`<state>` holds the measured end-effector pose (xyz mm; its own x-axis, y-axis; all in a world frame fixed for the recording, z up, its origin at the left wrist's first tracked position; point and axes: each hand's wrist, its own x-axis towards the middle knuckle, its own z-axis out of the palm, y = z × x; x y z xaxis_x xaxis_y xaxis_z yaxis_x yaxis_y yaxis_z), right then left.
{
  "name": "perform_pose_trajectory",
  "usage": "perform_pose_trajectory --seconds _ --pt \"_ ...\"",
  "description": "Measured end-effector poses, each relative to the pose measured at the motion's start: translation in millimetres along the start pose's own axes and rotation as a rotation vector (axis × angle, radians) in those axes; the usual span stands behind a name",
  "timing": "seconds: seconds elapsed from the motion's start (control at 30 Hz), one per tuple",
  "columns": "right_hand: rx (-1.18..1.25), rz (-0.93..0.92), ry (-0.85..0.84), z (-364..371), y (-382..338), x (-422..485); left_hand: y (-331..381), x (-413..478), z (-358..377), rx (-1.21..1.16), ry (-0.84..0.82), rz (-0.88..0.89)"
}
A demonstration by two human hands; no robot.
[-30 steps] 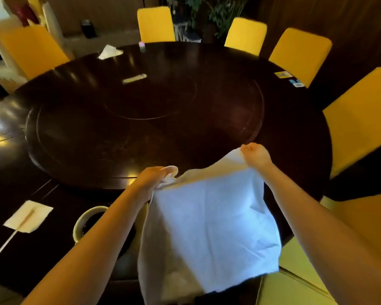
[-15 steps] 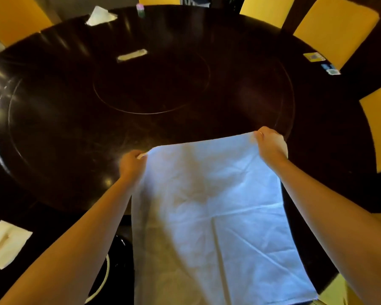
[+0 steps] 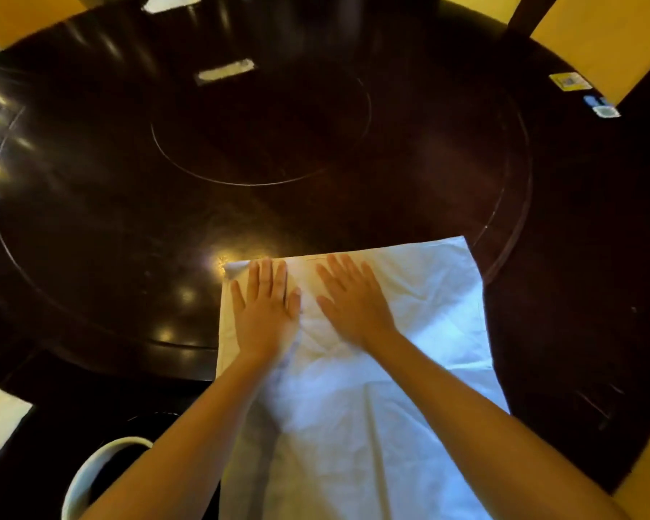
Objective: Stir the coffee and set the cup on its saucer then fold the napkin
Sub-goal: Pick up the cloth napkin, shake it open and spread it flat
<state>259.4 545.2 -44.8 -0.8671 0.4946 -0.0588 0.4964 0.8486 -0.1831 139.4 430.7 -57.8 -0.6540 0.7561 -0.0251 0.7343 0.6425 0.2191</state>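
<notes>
Flat and open now, the left hand and right hand have let go of the far corners of the napkin and press it on the table, probably ready to fold.

Probably a restaurant dining room: a big round dark-wood table carries a wide turntable across its middle, yellow-covered chairs ring it from 11 to 3 o'clock, and a white cloth napkin lies at 6 o'clock.
</notes>
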Motion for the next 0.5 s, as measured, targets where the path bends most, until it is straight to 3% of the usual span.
perform_pose_trajectory --seconds 0.33,0.5 --pt "-0.125 0.295 -0.012 -21.1 144.9 -37.7 -10.1 3.6 -4.3 0.074 0.037 -0.028" --pt "-0.154 0.414 0.152 -26.8 145.2 -65.9 -14.0 -6.3 -15.9 0.046 0.027 -0.155"
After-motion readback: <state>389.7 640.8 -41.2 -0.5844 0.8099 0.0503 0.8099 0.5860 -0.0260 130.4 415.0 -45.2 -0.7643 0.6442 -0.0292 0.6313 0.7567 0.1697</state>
